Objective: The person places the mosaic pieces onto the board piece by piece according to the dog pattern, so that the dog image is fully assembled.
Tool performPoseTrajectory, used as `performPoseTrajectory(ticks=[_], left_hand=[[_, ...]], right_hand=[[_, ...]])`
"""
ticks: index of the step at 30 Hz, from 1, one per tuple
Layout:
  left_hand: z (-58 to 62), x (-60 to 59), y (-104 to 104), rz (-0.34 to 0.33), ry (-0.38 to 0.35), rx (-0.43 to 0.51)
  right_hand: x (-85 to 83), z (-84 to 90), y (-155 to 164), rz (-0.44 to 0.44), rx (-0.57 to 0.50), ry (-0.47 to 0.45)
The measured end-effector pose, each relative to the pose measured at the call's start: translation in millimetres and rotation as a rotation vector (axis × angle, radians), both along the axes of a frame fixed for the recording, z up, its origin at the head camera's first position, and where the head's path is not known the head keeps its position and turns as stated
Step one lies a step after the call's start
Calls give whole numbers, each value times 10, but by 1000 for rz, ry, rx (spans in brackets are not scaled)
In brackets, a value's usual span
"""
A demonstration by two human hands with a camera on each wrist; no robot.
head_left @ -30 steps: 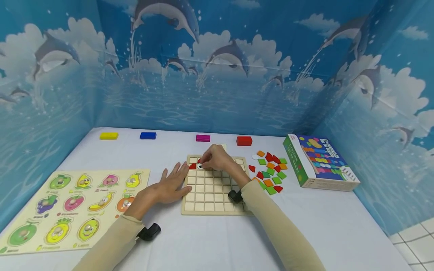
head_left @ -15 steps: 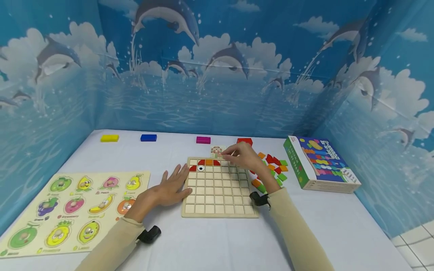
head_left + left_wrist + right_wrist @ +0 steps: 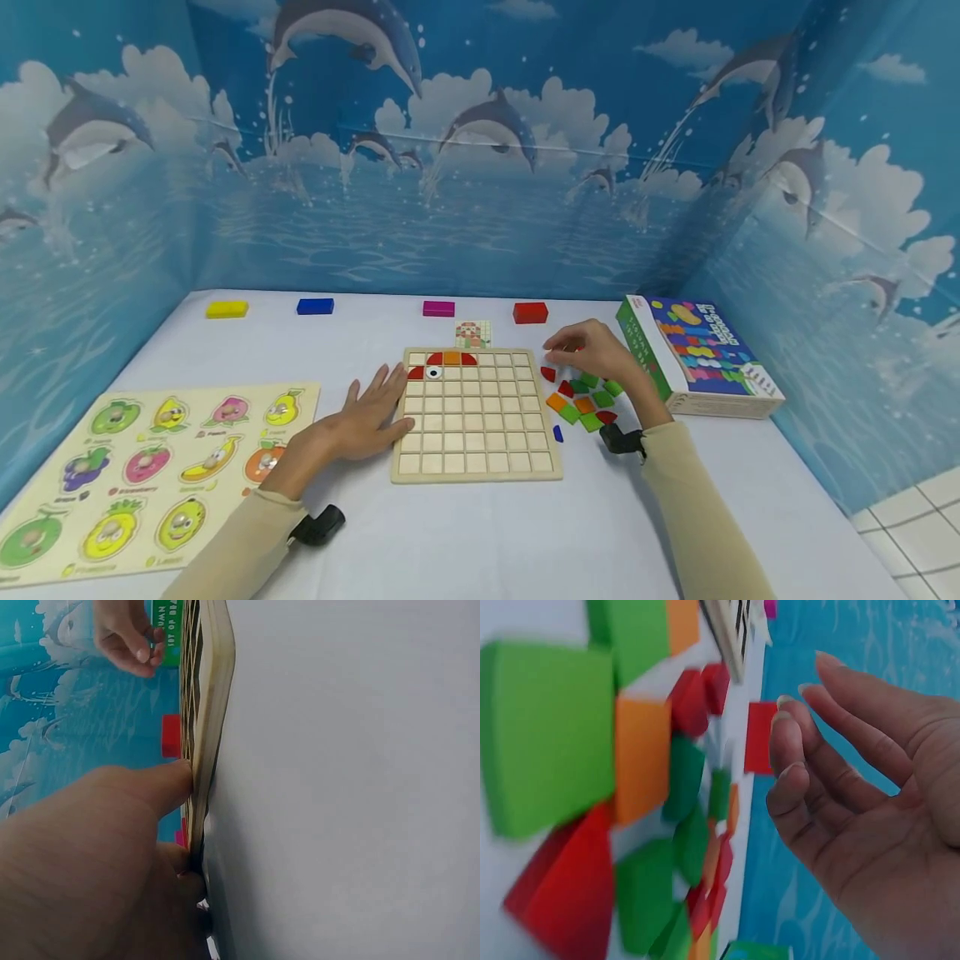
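A wooden grid board (image 3: 476,419) lies in the middle of the table. In its upper left cells are red rounded pieces (image 3: 468,359), an orange square (image 3: 452,358) and a white eye piece (image 3: 433,373). My left hand (image 3: 363,427) rests on the board's left edge, fingers outstretched; its thumb touches the rim in the left wrist view. Right of the board, my right hand (image 3: 600,350) hovers above loose pieces, green (image 3: 590,422), orange (image 3: 557,402) and red (image 3: 548,375). In the right wrist view its fingers are loosely bent, with nothing between them and the thumb.
A small pattern card (image 3: 472,334) lies behind the board. Yellow (image 3: 227,310), blue (image 3: 315,307), magenta (image 3: 438,308) and red blocks (image 3: 530,312) line the back. A fruit puzzle (image 3: 168,467) lies left, a game box (image 3: 701,358) right. A small blue piece (image 3: 558,433) sits beside the board.
My right hand has moved right from the board's upper left, past the card, to above the loose pieces, uncovering the red and orange pieces on the board. My left hand has stayed on the board's edge.
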State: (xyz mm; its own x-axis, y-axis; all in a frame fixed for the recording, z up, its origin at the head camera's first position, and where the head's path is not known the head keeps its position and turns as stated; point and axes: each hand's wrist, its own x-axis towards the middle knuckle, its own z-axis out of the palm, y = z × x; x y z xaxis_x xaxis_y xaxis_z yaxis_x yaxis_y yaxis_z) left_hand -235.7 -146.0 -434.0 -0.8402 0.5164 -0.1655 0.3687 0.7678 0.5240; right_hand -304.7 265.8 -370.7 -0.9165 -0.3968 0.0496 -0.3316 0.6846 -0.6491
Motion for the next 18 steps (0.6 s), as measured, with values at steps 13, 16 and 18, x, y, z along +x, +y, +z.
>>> performPoseTrajectory(ticks=[13,16,18], left_hand=[[-19,29,-46,4,7,13],[-6,28,-23,-6,12,22],[13,29,-15,-11,20,29]], right_hand=[[21,-11,305,-131,59,-124],[25,-26,393,-257,70,-129],[19,-36,446,-302,66,-131]])
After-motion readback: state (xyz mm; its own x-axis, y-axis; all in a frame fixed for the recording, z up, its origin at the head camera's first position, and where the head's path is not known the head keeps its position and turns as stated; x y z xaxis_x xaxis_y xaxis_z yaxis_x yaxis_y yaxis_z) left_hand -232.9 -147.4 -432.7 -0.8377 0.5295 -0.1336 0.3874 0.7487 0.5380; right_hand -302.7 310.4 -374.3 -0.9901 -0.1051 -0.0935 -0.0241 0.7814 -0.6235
